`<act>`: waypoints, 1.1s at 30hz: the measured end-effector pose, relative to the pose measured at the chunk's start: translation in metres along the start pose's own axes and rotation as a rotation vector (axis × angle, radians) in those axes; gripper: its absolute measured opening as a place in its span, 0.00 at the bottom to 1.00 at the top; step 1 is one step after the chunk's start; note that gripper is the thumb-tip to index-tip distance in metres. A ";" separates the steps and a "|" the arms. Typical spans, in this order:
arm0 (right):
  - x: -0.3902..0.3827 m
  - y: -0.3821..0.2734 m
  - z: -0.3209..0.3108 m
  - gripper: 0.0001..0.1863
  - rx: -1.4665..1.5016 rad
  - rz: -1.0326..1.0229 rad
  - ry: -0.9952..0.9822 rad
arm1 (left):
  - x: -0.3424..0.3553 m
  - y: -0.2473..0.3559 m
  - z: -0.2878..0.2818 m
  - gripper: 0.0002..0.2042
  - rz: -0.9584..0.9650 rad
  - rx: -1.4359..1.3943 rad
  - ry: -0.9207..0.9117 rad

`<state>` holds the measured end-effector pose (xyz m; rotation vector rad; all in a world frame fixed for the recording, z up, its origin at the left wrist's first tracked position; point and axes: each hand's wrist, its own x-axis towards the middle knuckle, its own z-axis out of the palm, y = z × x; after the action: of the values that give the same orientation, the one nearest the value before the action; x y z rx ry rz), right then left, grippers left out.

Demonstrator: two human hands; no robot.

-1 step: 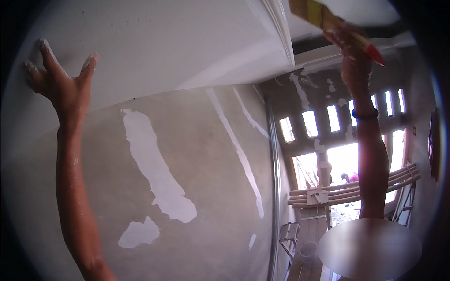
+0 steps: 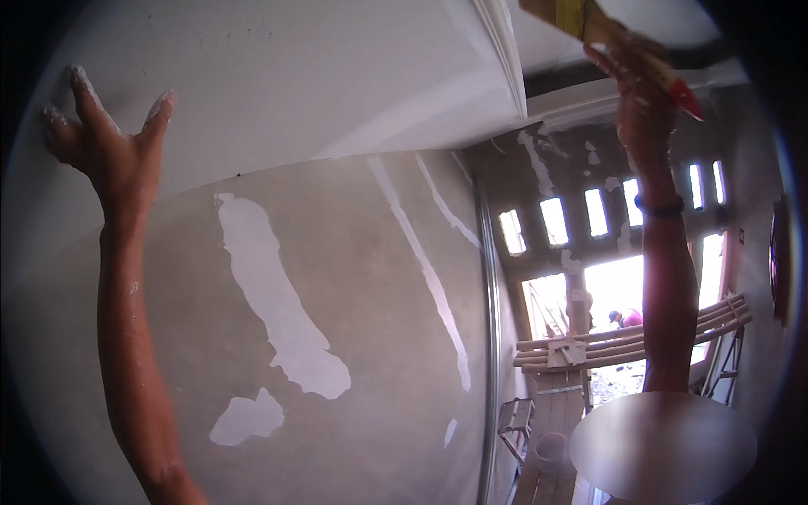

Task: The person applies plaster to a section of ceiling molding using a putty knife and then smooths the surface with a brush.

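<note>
My left hand (image 2: 122, 156) is raised at the upper left, its fingers spread against the pale ceiling (image 2: 295, 76). White smears coat its fingertips. At the upper right, my right hand (image 2: 644, 101) is closed round the wooden handle of a flat paintbrush (image 2: 593, 27). The handle ends in a red tip, and a yellow band runs round the wide end, which points up and left and is cut off by the picture's edge. A dark band circles my right wrist.
The grey wall (image 2: 362, 295) carries white patches. Wooden poles (image 2: 627, 343) cross before a bright opening, with a person (image 2: 624, 318) beyond. Below stand planks (image 2: 547, 404), a pale bucket (image 2: 551, 450) and a step ladder (image 2: 515, 417). Moulding (image 2: 503, 59) edges the ceiling. A blurred oval hides the lower right.
My right hand and the paintbrush have shifted slightly to the right. My left hand stays at the ceiling; the view has moved a little.
</note>
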<state>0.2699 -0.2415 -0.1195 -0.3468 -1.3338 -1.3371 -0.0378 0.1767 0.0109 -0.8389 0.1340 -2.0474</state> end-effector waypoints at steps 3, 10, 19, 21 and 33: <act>0.039 -0.013 0.007 0.12 0.114 -0.210 -0.116 | 0.000 -0.001 0.000 0.50 0.007 0.008 0.012; 0.036 0.015 0.054 0.12 0.130 -0.227 -0.200 | -0.005 -0.004 -0.002 0.50 0.019 -0.014 -0.004; -0.054 0.132 -0.038 0.11 -0.309 0.171 0.123 | -0.001 -0.006 -0.013 0.55 0.010 0.086 -0.174; -0.060 0.111 -0.018 0.13 -0.374 0.172 0.114 | -0.004 -0.008 -0.020 0.56 0.015 0.115 -0.216; -0.015 0.067 0.072 0.18 -1.074 0.142 -0.059 | -0.001 0.000 -0.016 0.57 -0.041 0.054 -0.268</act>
<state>0.2948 -0.1551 -0.0781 -1.1787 -0.5024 -1.8312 -0.0473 0.1740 -0.0012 -1.0797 -0.0873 -1.9466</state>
